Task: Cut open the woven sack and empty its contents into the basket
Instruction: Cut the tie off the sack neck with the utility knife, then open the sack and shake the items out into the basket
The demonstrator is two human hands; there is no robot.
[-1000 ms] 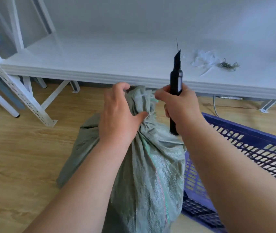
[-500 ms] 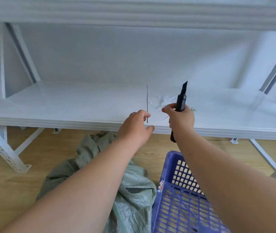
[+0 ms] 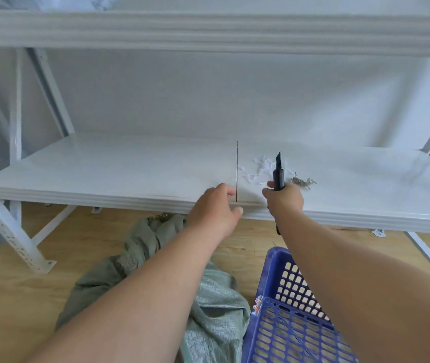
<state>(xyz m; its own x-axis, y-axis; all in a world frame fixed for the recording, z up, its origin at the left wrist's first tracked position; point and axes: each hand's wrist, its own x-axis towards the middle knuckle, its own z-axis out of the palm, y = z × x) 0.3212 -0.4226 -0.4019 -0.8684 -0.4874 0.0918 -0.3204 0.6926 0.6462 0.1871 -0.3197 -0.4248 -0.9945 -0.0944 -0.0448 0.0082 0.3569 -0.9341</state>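
Step in hand: both hands reach over the white shelf (image 3: 103, 174) at mid-frame; by my reading the cut tie is being put down, and the sack is not yet emptied.
Left hand (image 3: 215, 209): fingers pinched on a thin dark strand (image 3: 237, 171) that stands upright above the shelf edge.
Right hand (image 3: 284, 197): clenched round a black utility knife (image 3: 278, 174), blade up.
Woven sack (image 3: 208, 305): grey-green, slumped on the floor at lower centre, neck loose, touched by neither hand.
Basket (image 3: 287, 323): blue, perforated, at lower right, just beside the sack; what shows of its inside looks empty.
Next move: probably drop the strand, set down the knife, then lift the sack and tip it over the basket.
Surface: pale wooden floor (image 3: 12, 297); white scraps (image 3: 257, 169) litter the shelf by the knife.
Room: white metal racking, with a second shelf across the top of the frame.
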